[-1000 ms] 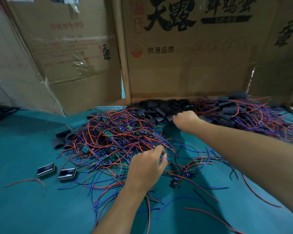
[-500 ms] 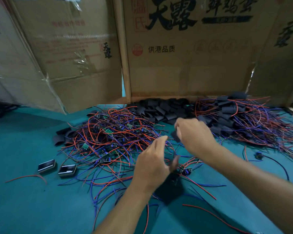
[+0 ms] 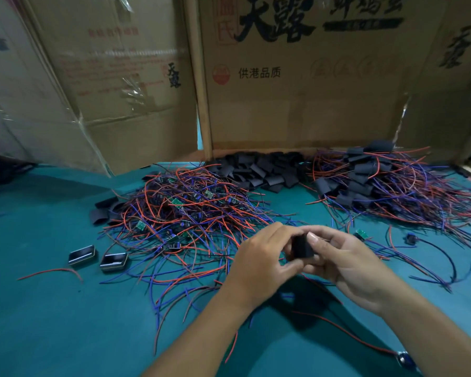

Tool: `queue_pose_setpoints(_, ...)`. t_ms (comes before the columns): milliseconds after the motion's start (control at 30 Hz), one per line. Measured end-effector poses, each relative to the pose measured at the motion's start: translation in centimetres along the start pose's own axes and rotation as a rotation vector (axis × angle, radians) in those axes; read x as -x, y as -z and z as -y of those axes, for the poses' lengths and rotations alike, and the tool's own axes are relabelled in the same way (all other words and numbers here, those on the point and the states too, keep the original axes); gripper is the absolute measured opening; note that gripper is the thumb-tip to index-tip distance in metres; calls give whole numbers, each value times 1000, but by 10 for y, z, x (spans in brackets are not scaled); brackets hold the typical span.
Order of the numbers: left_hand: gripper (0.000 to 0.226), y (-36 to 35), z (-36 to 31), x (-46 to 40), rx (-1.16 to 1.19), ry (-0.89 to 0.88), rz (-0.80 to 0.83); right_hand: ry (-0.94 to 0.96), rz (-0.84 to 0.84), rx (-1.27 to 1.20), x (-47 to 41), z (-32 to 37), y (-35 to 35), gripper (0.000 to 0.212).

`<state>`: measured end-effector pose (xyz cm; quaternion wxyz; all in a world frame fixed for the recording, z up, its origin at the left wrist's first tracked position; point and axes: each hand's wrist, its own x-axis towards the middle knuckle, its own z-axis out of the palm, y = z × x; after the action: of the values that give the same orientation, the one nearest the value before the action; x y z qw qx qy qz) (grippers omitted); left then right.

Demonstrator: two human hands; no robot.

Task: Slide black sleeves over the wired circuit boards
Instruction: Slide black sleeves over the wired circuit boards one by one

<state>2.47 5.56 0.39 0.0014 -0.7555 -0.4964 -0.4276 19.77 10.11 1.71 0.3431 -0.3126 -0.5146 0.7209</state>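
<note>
A black sleeve is held between both hands above the green table. My right hand pinches it with thumb and fingers. My left hand curls round its left side; whatever it holds there is hidden behind the fingers. A heap of wired circuit boards with red and blue wires lies left of centre. Loose black sleeves are piled at the back. A pile of sleeved boards with wires lies at the back right.
Cardboard boxes wall off the back. Two small dark rectangular parts lie at the left on the green table. A single green board and a black-wired part lie right of my hands.
My right hand came back from the sleeve pile with a black sleeve. Both hands have met near the table's middle and now hold the sleeve together.
</note>
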Motion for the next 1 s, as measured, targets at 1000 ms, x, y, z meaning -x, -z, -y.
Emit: queue_pose_setpoints(1000,26,170,120,-66,-1108,53,399,-25,3,-244,-11,-4,10,37)
